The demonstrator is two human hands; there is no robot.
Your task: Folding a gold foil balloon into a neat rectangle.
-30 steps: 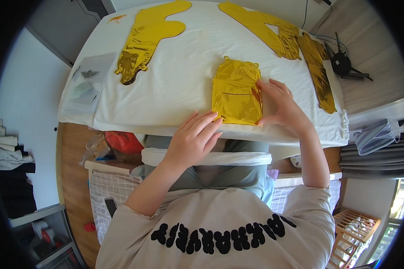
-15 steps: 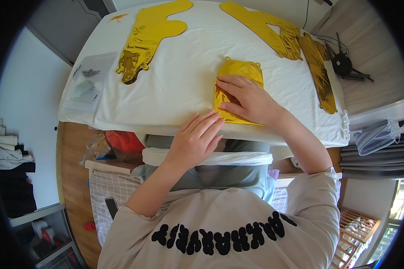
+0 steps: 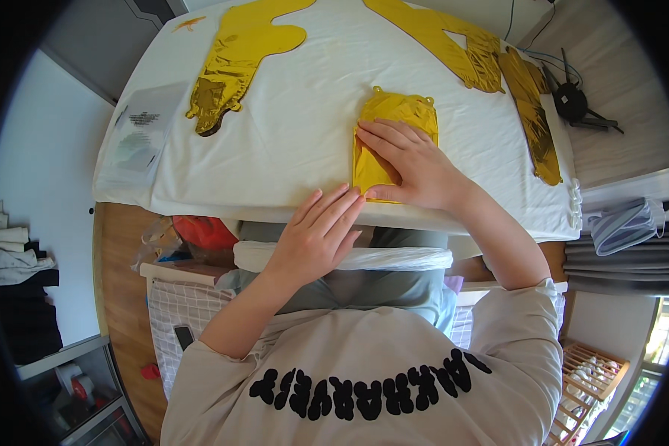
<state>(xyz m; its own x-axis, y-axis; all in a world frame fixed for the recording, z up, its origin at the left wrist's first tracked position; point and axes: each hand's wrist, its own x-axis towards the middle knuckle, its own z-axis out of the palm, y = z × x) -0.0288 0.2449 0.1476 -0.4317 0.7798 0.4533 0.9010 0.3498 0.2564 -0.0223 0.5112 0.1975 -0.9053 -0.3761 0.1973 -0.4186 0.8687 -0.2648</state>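
A flat, folded gold foil balloon (image 3: pixel 398 105) lies near the front edge of the white-covered table, with small tabs on its far edge. My right hand (image 3: pixel 416 163) rests palm down on it, fingers extended across the foil and thumb at the near edge. Close to the balloon's near left corner is my left hand (image 3: pixel 316 234), its fingers stretched out and its fingertips at the corner. Neither hand grips anything that I can see. My right palm hides the near right part of the foil.
Other gold foil balloons lie flat: one (image 3: pixel 234 56) at the far left, one (image 3: pixel 424 41) at the far right, a narrow one (image 3: pixel 531 123) along the right edge. Clear plastic sleeves (image 3: pixel 137 141) sit at left. A black device with antennas (image 3: pixel 571 102) stands beyond the right edge.
My right thumb has moved down to the balloon's near edge, beside my left fingertips. My left hand stays almost in place. The whole view has shifted slightly.
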